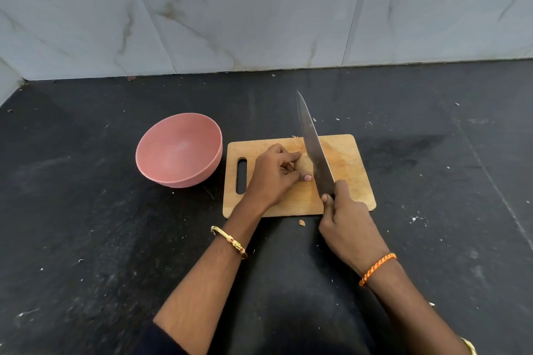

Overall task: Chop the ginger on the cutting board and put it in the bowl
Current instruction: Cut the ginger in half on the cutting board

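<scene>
Ginger (303, 164) is pinched by the left hand (272, 176) near the middle of the board (346, 161), its long axis seemingly running away from the person, though most of it is hidden. A knife (313, 147) is gripped at the handle by the right hand (346, 219), the blade set just right of the ginger, tip pointing away and slightly left. A pink bowl (178, 150), nothing seen inside, stands left of the board on the dark tabletop (86, 225). A small scrap (301, 222) lies just off the board's near edge.

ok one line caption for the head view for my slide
Left hand steadies ginger on the cutting board; right hand holds knife beside it.
</scene>
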Demonstrator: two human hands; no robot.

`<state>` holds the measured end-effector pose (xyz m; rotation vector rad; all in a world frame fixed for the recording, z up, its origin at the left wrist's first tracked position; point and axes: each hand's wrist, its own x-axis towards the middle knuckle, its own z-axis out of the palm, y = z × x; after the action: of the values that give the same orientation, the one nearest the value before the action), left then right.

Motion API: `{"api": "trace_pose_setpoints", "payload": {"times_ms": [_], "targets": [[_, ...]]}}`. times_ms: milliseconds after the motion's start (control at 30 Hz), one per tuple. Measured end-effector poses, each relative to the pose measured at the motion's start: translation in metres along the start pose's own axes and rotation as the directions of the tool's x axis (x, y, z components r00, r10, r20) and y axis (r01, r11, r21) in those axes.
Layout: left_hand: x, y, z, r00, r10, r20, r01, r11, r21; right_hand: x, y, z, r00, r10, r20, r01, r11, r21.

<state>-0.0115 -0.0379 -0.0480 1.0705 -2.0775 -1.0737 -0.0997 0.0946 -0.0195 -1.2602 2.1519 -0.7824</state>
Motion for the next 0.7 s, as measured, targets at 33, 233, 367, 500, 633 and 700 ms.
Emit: {"api": "trace_pose_setpoints", "payload": {"times_ms": [33, 233, 367, 500, 633, 700], "targets": [[0.0, 0.0, 0.0, 1.0, 0.002, 0.0, -0.002, 1.0, -0.003, 0.004, -0.003, 0.0, 1.0, 0.01, 0.006, -0.01, 1.0, -0.007], [-0.003, -0.005, -0.002, 1.0, -0.014, -0.002, 0.014, 0.998, -0.063, 0.017, -0.028, 0.008, 0.996, 0.092, 0.014, -0.088, 0.979, -0.186], [-0.004, -0.009, -0.003, 1.0, -0.027, 0.011, 0.028, 0.997, -0.066, 0.019, -0.038, 0.01, 0.992, 0.126, 0.017, -0.117, 0.956, -0.27], [-0.004, -0.011, -0.004, 0.999, -0.032, 0.011, 0.032, 0.998, -0.057, 0.012, -0.037, 0.014, 0.974, 0.21, 0.083, -0.174, 0.932, -0.317], [-0.002, -0.013, -0.005, 0.999, -0.032, 0.021, 0.033, 0.999, -0.038, -0.004, -0.034, 0.016, 0.96, 0.255, 0.119, -0.197, 0.911, -0.362], [-0.001, -0.014, -0.005, 0.998, -0.046, 0.038, 0.047, 0.998, -0.034, -0.011, -0.033, 0.012, 0.958, 0.254, 0.135, -0.188, 0.907, -0.376]]}}
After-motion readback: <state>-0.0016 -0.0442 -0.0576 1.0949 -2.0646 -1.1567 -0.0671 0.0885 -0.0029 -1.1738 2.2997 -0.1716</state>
